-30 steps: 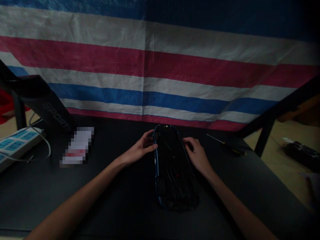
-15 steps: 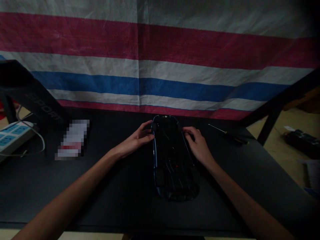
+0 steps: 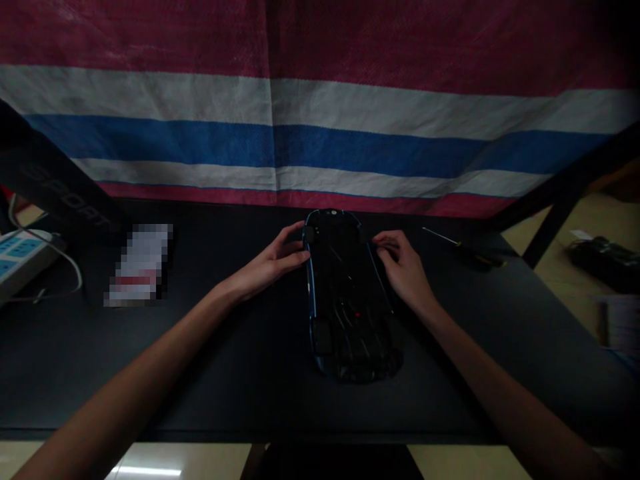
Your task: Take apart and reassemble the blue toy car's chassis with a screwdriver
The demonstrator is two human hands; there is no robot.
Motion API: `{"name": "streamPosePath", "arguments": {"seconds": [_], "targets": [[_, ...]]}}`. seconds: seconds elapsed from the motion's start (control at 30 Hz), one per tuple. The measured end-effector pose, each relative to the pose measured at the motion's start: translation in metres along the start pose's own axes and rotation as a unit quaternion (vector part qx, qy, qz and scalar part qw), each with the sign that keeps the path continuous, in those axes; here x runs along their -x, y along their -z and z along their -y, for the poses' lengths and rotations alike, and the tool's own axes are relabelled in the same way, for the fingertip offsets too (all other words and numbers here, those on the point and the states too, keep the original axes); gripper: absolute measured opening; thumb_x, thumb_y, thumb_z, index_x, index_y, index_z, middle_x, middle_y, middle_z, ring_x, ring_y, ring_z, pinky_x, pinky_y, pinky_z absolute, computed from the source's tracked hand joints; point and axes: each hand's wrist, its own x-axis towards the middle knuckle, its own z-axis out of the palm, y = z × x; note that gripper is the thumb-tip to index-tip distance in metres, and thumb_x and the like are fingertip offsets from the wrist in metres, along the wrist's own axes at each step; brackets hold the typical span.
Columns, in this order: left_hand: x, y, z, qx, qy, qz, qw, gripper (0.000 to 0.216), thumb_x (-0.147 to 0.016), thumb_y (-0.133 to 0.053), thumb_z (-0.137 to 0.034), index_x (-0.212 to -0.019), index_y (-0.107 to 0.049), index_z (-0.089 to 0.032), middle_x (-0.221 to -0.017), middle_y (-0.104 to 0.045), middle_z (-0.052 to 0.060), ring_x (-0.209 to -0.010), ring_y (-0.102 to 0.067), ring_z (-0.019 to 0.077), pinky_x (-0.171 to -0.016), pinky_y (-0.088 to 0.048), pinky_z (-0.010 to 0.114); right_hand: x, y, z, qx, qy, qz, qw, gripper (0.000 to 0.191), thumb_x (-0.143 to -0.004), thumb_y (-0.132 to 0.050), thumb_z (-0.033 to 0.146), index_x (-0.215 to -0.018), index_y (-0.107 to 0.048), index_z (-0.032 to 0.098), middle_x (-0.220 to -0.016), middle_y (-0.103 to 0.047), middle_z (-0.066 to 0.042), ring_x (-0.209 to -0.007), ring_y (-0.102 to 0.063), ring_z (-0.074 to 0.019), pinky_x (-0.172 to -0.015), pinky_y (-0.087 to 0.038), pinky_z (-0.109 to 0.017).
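A dark toy car (image 3: 350, 293) with blue edges lies upside down on the black table, its underside and wheels facing up. My left hand (image 3: 273, 263) holds its left side near the far end, thumb on the edge and fingers reaching along the side. Just off the car's right side is my right hand (image 3: 403, 267), fingers loosely bent and apart, with a small gap to the body. To the right of that hand lies a screwdriver (image 3: 473, 255), its thin shaft pointing to the far left.
A blurred-out flat item (image 3: 140, 263) lies at the left. Beyond it are a white power strip (image 3: 25, 257) with a cable and a dark slanted object marked SPORT (image 3: 65, 193). A striped sheet (image 3: 320, 143) hangs behind the table (image 3: 240, 373). Black frame bars rise at right.
My right hand has drawn slightly away from the car's side. My left hand stays on the car. The view has tilted down a little.
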Motion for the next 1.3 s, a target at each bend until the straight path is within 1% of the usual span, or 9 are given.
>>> {"name": "streamPosePath", "arguments": {"seconds": [0.23, 0.63, 0.77, 0.87, 0.97, 1.03, 1.13, 1.2, 1.3], "targets": [[0.000, -0.002, -0.001, -0.004, 0.001, 0.000, 1.000, 0.081, -0.090, -0.076, -0.025, -0.159, -0.034, -0.028, -0.132, -0.061, 0.010, -0.126, -0.058, 0.0269, -0.123, -0.031, 0.054, 0.000, 0.000, 0.001, -0.007, 0.013, 0.010, 1.000, 0.020, -0.088, -0.055, 0.019, -0.105, -0.062, 0.027, -0.111, -0.066, -0.006, -0.108, -0.066, -0.0246, -0.105, -0.050, -0.049], [0.001, -0.003, -0.001, -0.006, 0.004, -0.009, 1.000, 0.078, -0.091, -0.075, -0.025, -0.158, -0.036, -0.029, -0.132, -0.061, 0.009, -0.129, -0.058, 0.0282, -0.124, -0.030, 0.057, 0.005, 0.003, 0.010, 0.041, 0.032, -0.041, 0.998, 0.019, -0.091, -0.056, 0.026, -0.109, -0.063, 0.028, -0.114, -0.067, -0.006, -0.115, -0.061, -0.0273, -0.106, -0.044, -0.049], [0.000, -0.002, 0.002, 0.001, 0.001, -0.004, 1.000, 0.074, -0.095, -0.072, -0.027, -0.158, -0.035, -0.031, -0.135, -0.062, 0.008, -0.134, -0.055, 0.0278, -0.125, -0.028, 0.057, 0.002, 0.007, 0.025, 0.050, 0.028, -0.089, 0.994, 0.017, -0.099, -0.050, 0.034, -0.110, -0.061, 0.028, -0.095, -0.065, -0.003, -0.091, -0.061, -0.0242, -0.091, -0.047, -0.043], [0.000, -0.003, 0.005, 0.012, -0.003, -0.003, 1.000, 0.074, -0.095, -0.072, -0.027, -0.159, -0.034, -0.035, -0.136, -0.062, 0.006, -0.134, -0.055, 0.0257, -0.126, -0.031, 0.055, -0.007, 0.007, 0.044, 0.048, 0.038, -0.057, 0.996, 0.023, -0.102, -0.044, 0.032, -0.119, -0.059, 0.030, -0.087, -0.060, -0.001, -0.075, -0.058, -0.0212, -0.082, -0.048, -0.040], [0.000, -0.004, 0.007, 0.021, -0.008, -0.006, 1.000, 0.074, -0.095, -0.073, -0.026, -0.158, -0.036, -0.036, -0.140, -0.061, 0.005, -0.135, -0.055, 0.0255, -0.125, -0.032, 0.055, -0.018, 0.000, 0.070, 0.079, 0.073, 0.019, 0.994, 0.033, -0.100, -0.048, 0.031, -0.132, -0.055, 0.031, -0.115, -0.060, -0.007, -0.102, -0.062, -0.0258, -0.096, -0.049, -0.046], [0.000, -0.006, 0.007, 0.026, -0.010, -0.011, 1.000, 0.075, -0.094, -0.073, -0.026, -0.159, -0.036, -0.037, -0.144, -0.060, 0.006, -0.137, -0.054, 0.0269, -0.126, -0.031, 0.056, -0.024, -0.011, 0.088, 0.131, 0.062, 0.069, 0.987, 0.033, -0.102, -0.048, 0.043, -0.131, -0.058, 0.032, -0.127, -0.058, -0.010, -0.116, -0.060, -0.0323, -0.102, -0.046, -0.056], [0.001, -0.013, 0.007, 0.022, -0.010, -0.021, 0.999, 0.083, -0.093, -0.075, -0.028, -0.162, -0.030, -0.037, -0.155, -0.052, 0.009, -0.141, -0.051, 0.0309, -0.125, -0.031, 0.059, -0.033, -0.034, 0.109, 0.214, 0.053, 0.075, 0.972, 0.054, -0.095, -0.053, 0.068, -0.130, -0.061, 0.027, -0.129, -0.058, -0.016, -0.124, -0.053, -0.0448, -0.099, -0.044, -0.070], [0.002, -0.017, 0.008, 0.013, -0.017, -0.027, 0.999, 0.088, -0.092, -0.076, -0.029, -0.164, -0.026, -0.039, -0.163, -0.043, 0.011, -0.146, -0.047, 0.0337, -0.124, -0.033, 0.060, -0.039, -0.049, 0.116, 0.211, 0.070, 0.071, 0.972, 0.061, -0.091, -0.055, 0.074, -0.126, -0.063, 0.025, -0.129, -0.059, -0.018, -0.128, -0.050, -0.0469, -0.099, -0.043, -0.072], [0.004, -0.021, 0.009, 0.008, -0.042, -0.017, 0.999, 0.085, -0.094, -0.075, -0.032, -0.163, -0.027, -0.043, -0.172, -0.029, 0.009, -0.152, -0.038, 0.0368, -0.122, -0.035, 0.061, -0.048, -0.063, 0.123, 0.239, 0.049, 0.120, 0.962, 0.072, -0.083, -0.058, 0.081, -0.126, -0.062, 0.023, -0.132, -0.058, -0.021, -0.132, -0.046, -0.0504, -0.099, -0.042, -0.075]]}}
